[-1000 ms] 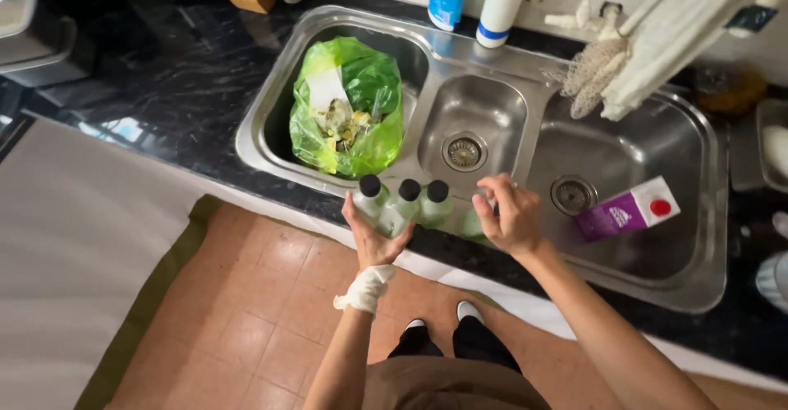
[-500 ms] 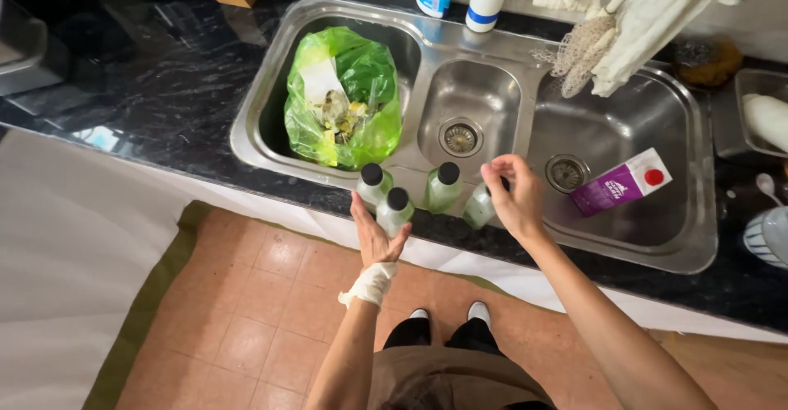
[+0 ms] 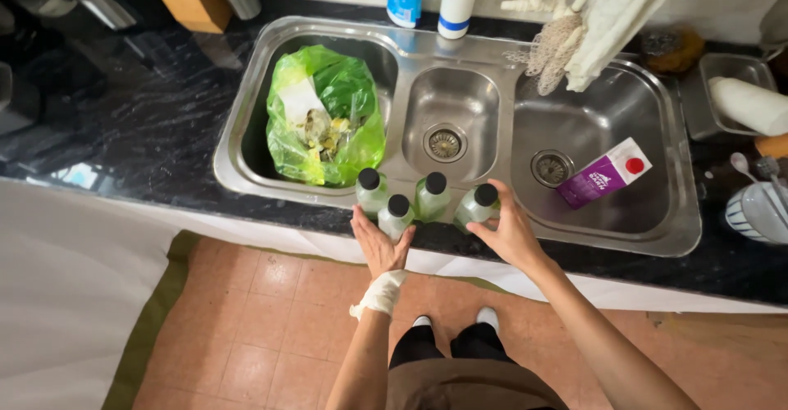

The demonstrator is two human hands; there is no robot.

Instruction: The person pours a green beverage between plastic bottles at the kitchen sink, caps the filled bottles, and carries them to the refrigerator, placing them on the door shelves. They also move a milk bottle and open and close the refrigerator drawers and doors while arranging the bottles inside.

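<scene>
Item 1: four small bottles, pale green w/ black caps, clustered at centre frame on front rim of sink [image 3: 246,114]. Far-left bottle [image 3: 371,192], front-left bottle [image 3: 396,215], mid bottle [image 3: 432,196], right bottle [image 3: 477,206]. All upright or slightly tilted, close together, some touching.

Item 2: left hand [image 3: 377,244], lower centre, white bandage at wrist; palm up against front-left bottle, fingers spread, cupping it from below, not clenched.

Item 3: right hand [image 3: 510,233], right of centre; fingers curled round right bottle, grasping it.

Item 4: green plastic bag [image 3: 324,114] w/ scraps inside, left basin, upper-left of centre.

Item 5: purple carton [image 3: 603,173], lying on its side in right basin, well apart from bottles.

Item 6: knife block [image 3: 191,0], top left; two tall containers at top centre; cloths hanging top right.
</scene>
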